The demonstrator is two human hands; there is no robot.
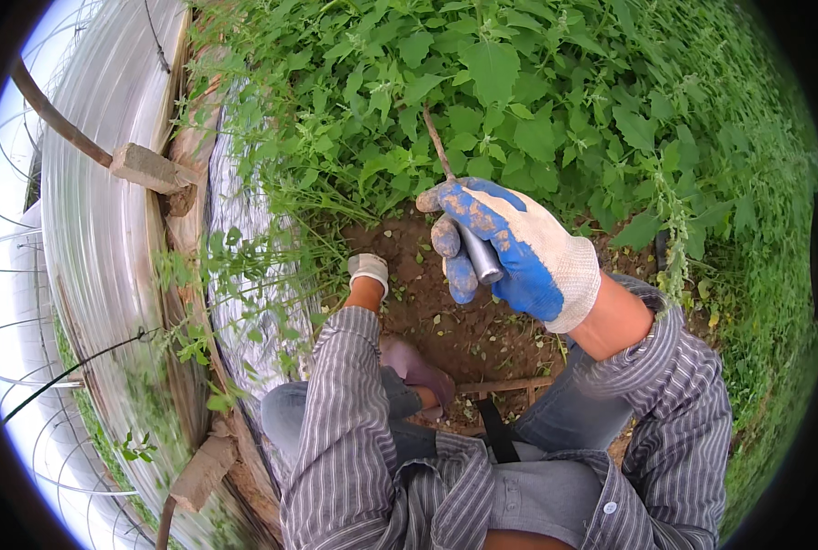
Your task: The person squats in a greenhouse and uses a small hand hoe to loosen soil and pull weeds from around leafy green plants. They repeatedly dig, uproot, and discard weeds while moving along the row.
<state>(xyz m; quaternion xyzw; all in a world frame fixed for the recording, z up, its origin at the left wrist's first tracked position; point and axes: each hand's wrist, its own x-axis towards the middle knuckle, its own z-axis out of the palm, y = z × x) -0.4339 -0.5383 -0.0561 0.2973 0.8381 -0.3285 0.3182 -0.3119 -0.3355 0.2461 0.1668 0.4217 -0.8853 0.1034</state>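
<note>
My right hand [512, 247], in a soiled blue-and-white coated work glove, is closed around the metal tube handle [480, 256] of a hand tool. The tool's thin rusty shaft [438, 143] points up and away, its far end lost against the leaves. Lower and to the left, my left hand [368, 267] wears a pale glove and reaches down by the weed stems [330, 206] at the edge of the bare soil [443, 316]. Its fingers are hidden, so whether they hold stems cannot be seen. Dense leafy green weeds [491, 75] rise in front of both hands.
Crumpled plastic film [244, 179] runs along my left, beside a plastic-covered wall [99, 172] with a brick [149, 168] and another block [204, 474] against it. A low wooden frame [502, 386] lies beneath me. Tall weeds [746, 227] crowd the right side.
</note>
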